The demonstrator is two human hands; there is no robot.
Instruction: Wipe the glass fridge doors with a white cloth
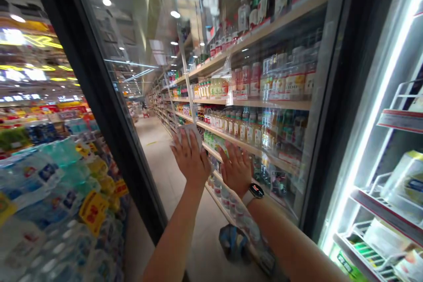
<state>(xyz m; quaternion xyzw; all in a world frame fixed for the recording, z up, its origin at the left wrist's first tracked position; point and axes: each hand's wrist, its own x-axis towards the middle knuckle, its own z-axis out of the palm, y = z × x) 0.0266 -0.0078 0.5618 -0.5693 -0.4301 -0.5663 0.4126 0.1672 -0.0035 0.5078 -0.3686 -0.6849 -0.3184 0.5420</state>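
White cloth (pixel 189 137) pressed flat on glass door (pixel 271 141) under my left hand (pixel 191 161), fingers open; right hand (pixel 235 170) open; labels (pixel 295 84) unreadable.

A white cloth (pixel 189 135) lies pressed under the left hand (pixel 191 161) against the glass fridge door (pixel 280 110).

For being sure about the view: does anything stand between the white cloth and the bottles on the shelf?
Yes, the glass door of the cooler does. The left hand presses the white cloth on its outer side, and the bottles stand behind it.
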